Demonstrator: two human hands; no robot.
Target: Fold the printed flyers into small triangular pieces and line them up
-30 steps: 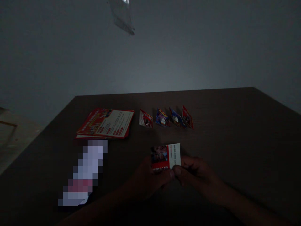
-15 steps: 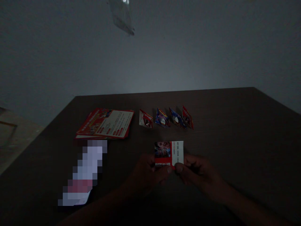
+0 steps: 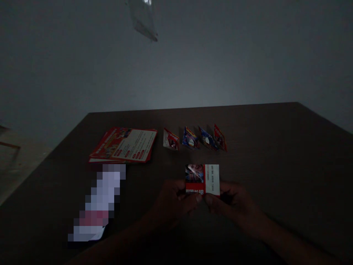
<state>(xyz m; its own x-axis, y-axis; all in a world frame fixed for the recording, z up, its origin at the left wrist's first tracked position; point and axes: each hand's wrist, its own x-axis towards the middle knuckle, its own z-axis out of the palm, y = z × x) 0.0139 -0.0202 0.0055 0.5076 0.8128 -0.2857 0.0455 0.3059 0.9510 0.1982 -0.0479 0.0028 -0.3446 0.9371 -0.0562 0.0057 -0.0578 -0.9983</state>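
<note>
Between my two hands I hold a small folded paper [image 3: 211,180], printed with a picture and red on its left part and pale with lines of text on its right. My left hand [image 3: 176,202] is closed on its lower left, with the thumb along the bottom edge. My right hand [image 3: 234,202] grips the lower right the same way, its thumb close to the other. The fingers behind the paper are mostly hidden. Beyond the hands, several folded paper pieces, among them a white-and-red one [image 3: 171,140] and a blue one [image 3: 190,139], stand in a row.
A stack of printed leaflets [image 3: 124,145] lies on the left of the dark table [image 3: 261,132]. Nearer me is a lit phone [image 3: 100,198], its screen blurred out. A wall [image 3: 220,55] rises behind the table, with a clear plastic bag [image 3: 143,22] hanging on it.
The folded paper has shifted slightly to the right and turned a little more level in my fingers. Both hands keep their hold in nearly the same place.
</note>
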